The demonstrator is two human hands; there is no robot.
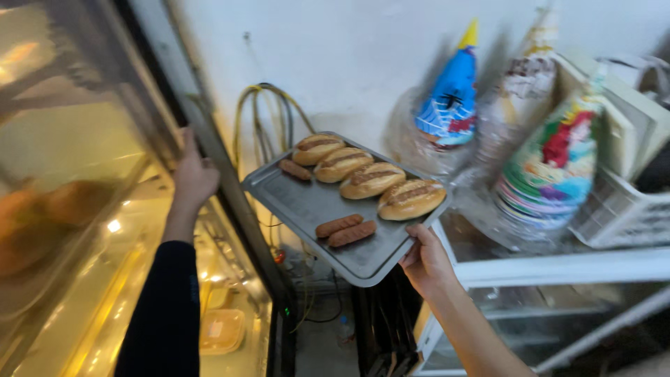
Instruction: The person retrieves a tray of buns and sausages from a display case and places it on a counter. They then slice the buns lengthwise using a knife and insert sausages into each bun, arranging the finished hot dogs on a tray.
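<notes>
My right hand (427, 262) grips the near right edge of a grey metal baking tray (300, 202) and holds it up in the air, tilted. On the tray lie several filled bread rolls (370, 180) in a row and three loose sausages (345, 230). My left hand (193, 174), in a dark sleeve, is raised against the dark frame (209, 139) of a glass display case door, fingers on its edge.
The lit display case (84, 209) fills the left, with a plastic container (222, 329) on a lower shelf. Yellow cables (269, 115) hang on the white wall. Party hats (450, 98) in plastic and a white basket (621, 209) stand on a glass-topped counter at right.
</notes>
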